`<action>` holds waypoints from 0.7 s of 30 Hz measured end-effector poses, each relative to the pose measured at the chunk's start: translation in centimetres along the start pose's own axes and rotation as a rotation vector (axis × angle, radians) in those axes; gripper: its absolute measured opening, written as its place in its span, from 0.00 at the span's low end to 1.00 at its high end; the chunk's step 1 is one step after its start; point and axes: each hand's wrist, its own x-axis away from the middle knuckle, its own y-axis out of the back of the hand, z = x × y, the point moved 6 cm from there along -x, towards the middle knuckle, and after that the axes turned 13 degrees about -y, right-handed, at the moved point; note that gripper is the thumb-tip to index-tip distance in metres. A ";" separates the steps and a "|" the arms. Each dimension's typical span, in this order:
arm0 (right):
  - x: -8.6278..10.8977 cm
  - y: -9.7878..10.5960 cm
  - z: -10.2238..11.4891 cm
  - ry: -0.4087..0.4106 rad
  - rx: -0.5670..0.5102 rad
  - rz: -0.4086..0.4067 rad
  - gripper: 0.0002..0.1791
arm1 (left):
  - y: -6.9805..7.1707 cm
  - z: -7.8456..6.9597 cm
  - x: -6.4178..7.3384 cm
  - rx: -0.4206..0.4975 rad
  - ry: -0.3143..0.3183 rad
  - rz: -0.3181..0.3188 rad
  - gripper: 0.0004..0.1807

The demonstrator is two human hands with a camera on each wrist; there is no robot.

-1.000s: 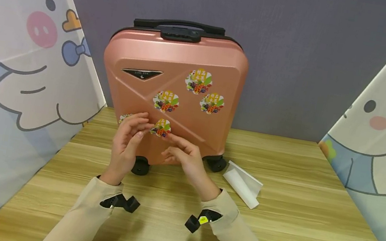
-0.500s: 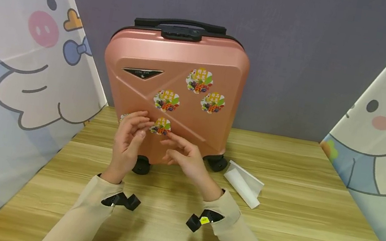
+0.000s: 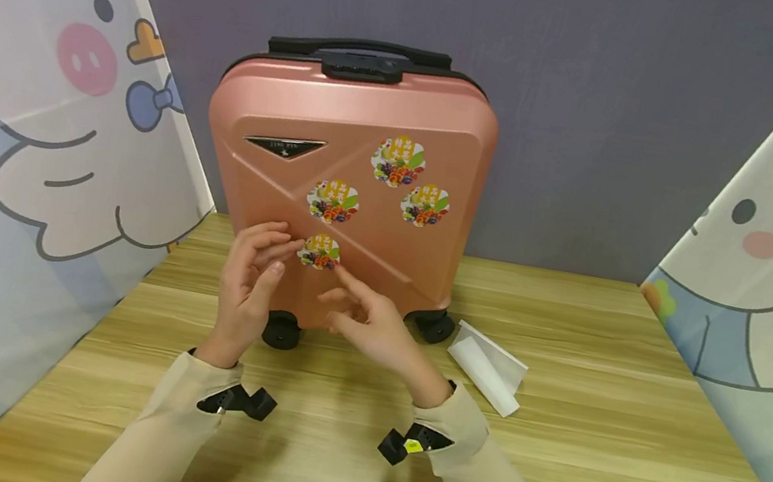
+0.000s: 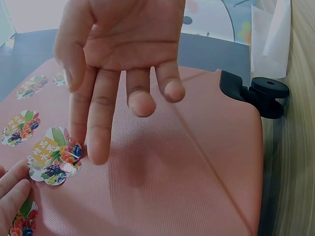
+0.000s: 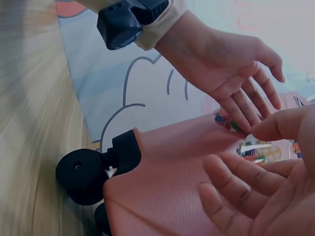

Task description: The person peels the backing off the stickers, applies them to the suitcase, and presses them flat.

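A pink hard-shell suitcase (image 3: 381, 274) stands upright with its front bearing several round fruit stickers. Its lowest visible sticker (image 3: 320, 252) lies between my two hands. My left hand (image 3: 247, 282) has loosely bent fingers, tips right at that sticker's left edge. From the other side, my right hand (image 3: 377, 324) points its index finger at the sticker's lower right edge, thumb apart. In the left wrist view, the right hand's fingers (image 4: 101, 123) lie beside the sticker (image 4: 56, 155). Another sticker (image 5: 225, 119), hidden by the left hand in the head view, shows in the right wrist view.
A curled piece of white paper (image 3: 487, 371) lies on the wooden table (image 3: 627, 448), right of the suitcase's black wheel (image 3: 433, 327). Cartoon-printed panels (image 3: 94, 169) flank the table, and a grey wall (image 3: 585, 138) rises behind.
My left hand has shifted slightly left, now hiding the sticker behind it in the head view. The right index finger is straighter, its tip still at the middle sticker's edge. More of that sticker shows.
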 end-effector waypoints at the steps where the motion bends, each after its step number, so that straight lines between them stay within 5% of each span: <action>1: 0.1 -0.2 0.1 0.008 0.030 0.014 0.39 | 0.0 0.0 0.0 0.000 -0.003 -0.001 0.20; 10: 0.5 -2.1 0.1 -0.020 0.227 0.118 0.57 | 0.2 0.0 -0.1 0.012 -0.032 -0.009 0.23; 21: 0.1 -3.5 -0.7 -0.124 0.228 0.032 0.63 | 0.2 0.1 0.0 0.019 -0.032 -0.011 0.28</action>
